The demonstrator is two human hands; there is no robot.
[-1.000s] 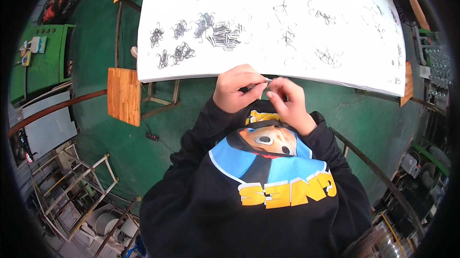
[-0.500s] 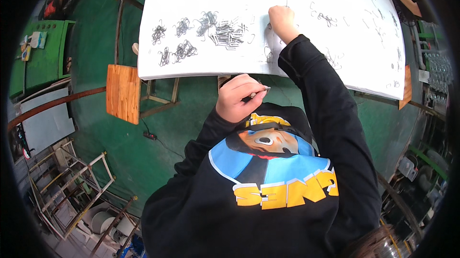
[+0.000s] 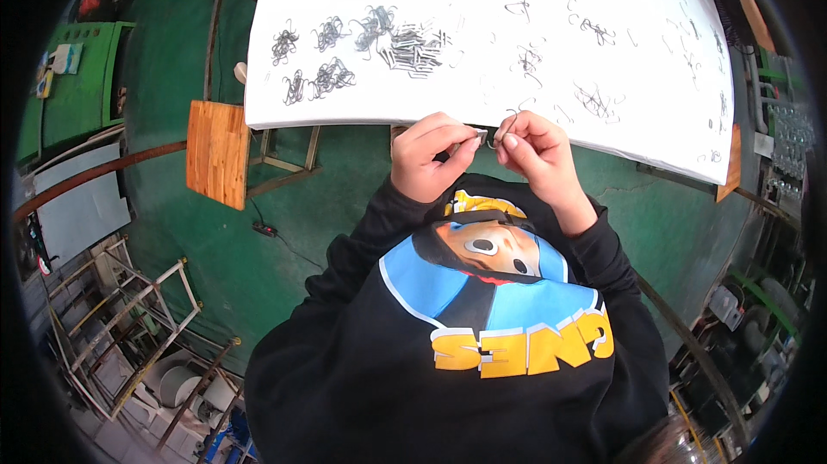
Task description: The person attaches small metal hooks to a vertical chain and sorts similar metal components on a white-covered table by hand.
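Observation:
My left hand [image 3: 431,158] is pinched closed around a small flat metal piece [image 3: 481,137] in front of my chest, just off the table's near edge. Right beside it, my right hand [image 3: 543,158] grips a thin dark bent wire hook [image 3: 510,126] between thumb and fingers, its end close to the metal piece. Whether hook and metal piece touch, I cannot tell. On the white table [image 3: 388,106] lie several heaps of dark wire hooks [image 3: 332,76] at the left. Beside them is a pile of short metal strips [image 3: 415,54]. Looser tangles of hooks [image 3: 594,102] lie at the right.
Wooden stools [image 3: 219,154] stand at the table's left side on the green floor [image 3: 345,175]. A green cabinet [image 3: 86,76] is farther left. Metal frames [image 3: 129,335] lie at the lower left, and metal racks with glassy items [image 3: 788,132] line the right.
My right hand has come back from the tabletop toward my chest, now with a wire hook in it, and has met my left hand. My left hand has barely moved.

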